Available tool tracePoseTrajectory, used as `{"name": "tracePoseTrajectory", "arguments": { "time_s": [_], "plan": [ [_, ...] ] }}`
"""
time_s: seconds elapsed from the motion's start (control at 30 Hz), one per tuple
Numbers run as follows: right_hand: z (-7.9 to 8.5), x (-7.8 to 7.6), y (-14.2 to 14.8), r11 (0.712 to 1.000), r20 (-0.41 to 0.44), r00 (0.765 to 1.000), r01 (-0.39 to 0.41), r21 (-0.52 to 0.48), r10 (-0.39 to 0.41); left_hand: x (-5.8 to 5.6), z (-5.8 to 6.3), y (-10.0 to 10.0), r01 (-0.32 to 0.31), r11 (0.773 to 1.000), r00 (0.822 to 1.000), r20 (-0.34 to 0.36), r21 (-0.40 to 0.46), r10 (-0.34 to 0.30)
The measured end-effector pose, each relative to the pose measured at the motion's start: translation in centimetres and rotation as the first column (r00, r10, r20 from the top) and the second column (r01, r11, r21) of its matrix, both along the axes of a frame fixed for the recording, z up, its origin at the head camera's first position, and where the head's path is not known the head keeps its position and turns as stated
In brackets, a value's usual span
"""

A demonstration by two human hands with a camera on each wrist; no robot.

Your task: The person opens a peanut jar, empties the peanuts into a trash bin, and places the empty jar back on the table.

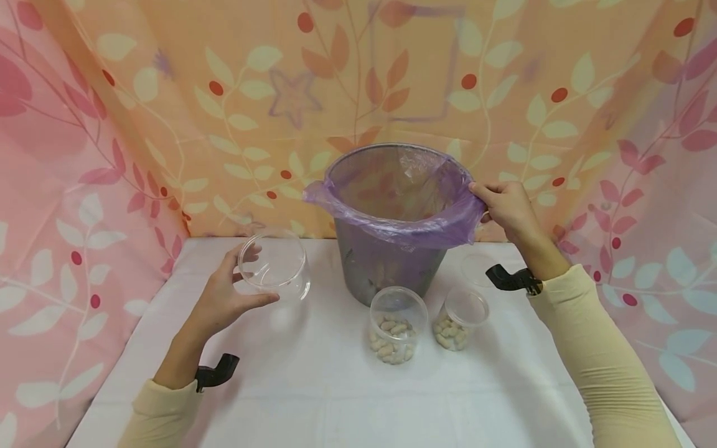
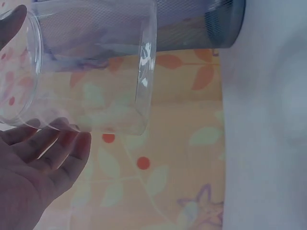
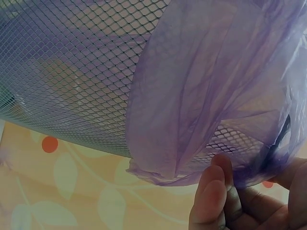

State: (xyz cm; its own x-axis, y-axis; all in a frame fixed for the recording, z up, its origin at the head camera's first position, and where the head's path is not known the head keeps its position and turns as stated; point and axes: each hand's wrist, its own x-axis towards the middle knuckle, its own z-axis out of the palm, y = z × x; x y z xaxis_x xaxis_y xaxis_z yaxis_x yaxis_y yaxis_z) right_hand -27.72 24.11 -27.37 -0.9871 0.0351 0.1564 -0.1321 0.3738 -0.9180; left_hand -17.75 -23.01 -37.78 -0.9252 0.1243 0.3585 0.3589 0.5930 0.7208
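My left hand (image 1: 221, 302) holds a clear plastic container (image 1: 276, 260) above the cloth on the left, thumb on one side and fingers on the other. In the left wrist view the container (image 2: 96, 72) looks see-through, with nothing visible inside. A purple plastic bag (image 1: 403, 233) lines a mesh bin (image 1: 378, 270) at the centre back, its edge folded down over the rim. At the bin's right rim, my right hand (image 1: 508, 210) pinches the bag's edge between thumb and fingers. The right wrist view shows the bag (image 3: 177, 91) draped over the wire mesh (image 3: 91, 91).
Two clear containers hold peanuts in their shells: a wider one (image 1: 398, 333) before the bin and a smaller one (image 1: 459, 317) to its right. A round clear lid (image 1: 478, 269) lies behind them. Patterned curtains (image 1: 224, 124) border the white cloth (image 1: 313, 398) at the back and sides.
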Motion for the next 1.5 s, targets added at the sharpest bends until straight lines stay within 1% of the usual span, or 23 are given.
{"name": "tracePoseTrajectory", "arguments": {
  "time_s": [0.17,0.23,0.33,0.6,0.8,0.97,1.2,1.5],
  "plan": [
    [0.0,0.0,-0.2,1.000,-0.005,1.000,0.016,0.017,-0.016,-0.1,-1.6,0.3,0.028,1.000,0.996,0.082,-0.004,-0.027],
    [0.0,0.0,-0.2,0.999,-0.010,1.000,0.027,0.040,-0.027,-0.1,-2.2,0.4,0.040,0.999,0.992,0.119,0.002,-0.040],
    [0.0,-0.1,-0.2,0.999,-0.010,1.000,0.026,0.043,-0.025,-0.1,-3.1,0.6,0.058,0.998,0.985,0.160,0.014,-0.060],
    [-0.1,0.0,-0.2,0.999,-0.006,0.999,0.033,0.025,-0.033,-0.1,-5.3,0.9,0.075,0.997,0.970,0.233,-0.004,-0.072],
    [-0.1,0.0,-0.2,0.999,-0.004,0.999,0.037,0.024,-0.037,0.0,-6.8,1.0,0.079,0.997,0.961,0.266,0.001,-0.076],
    [-0.1,0.0,-0.2,0.999,-0.006,0.999,0.038,0.030,-0.038,0.2,-7.4,1.1,0.079,0.997,0.955,0.285,0.016,-0.080],
    [-0.2,-0.1,-0.2,0.999,-0.006,1.000,0.029,0.028,-0.029,0.3,-8.1,1.0,0.074,0.997,0.951,0.302,0.009,-0.073],
    [-0.2,-0.2,-0.1,0.999,-0.002,1.000,0.028,0.043,-0.028,0.5,-8.4,0.9,0.081,0.997,0.947,0.311,0.019,-0.083]
  ]
}}
